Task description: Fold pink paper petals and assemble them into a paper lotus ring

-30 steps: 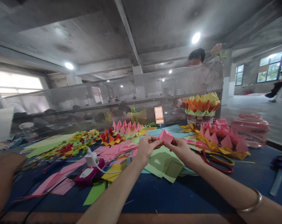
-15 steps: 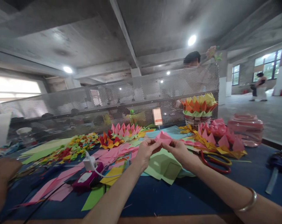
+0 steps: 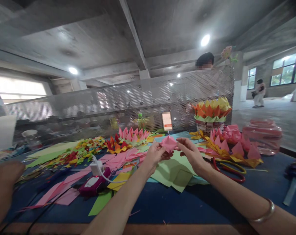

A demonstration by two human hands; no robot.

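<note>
Basically, we've got one small pink fold (image 3: 169,144) up in the air, approx. centre, above the green sheets (image 3: 166,171) on the blue table (image 3: 162,204). Our L hand (image 3: 153,158) has it clamped at the lower L side, thumb in front, other fingers partly under. Our R hand (image 3: 193,156) is up by the R edge, fingers bent and slightly spread; we can't tell if its tips pinch the paper or just sit beside it. The hands are close, w/ the fold between them.

Handling, as we judge it: v. light, prob. no real weight to carry, so min. force will do. It looks like thin paper, stiff along the creases, soft on the flat faces, i.e. easy to dent or crush. Slip risk is low w/ dry fingertips, tho' the smooth faces could slide a bit. Tearing is poss. if both sides get pulled hard.

Best hold, IMO: thumb + index on the thicker layered part low down, close to the creases, R tips at the opp. corner for support. We'd stay off the pointed top, since it'd bend first, and off the open faces.
</note>
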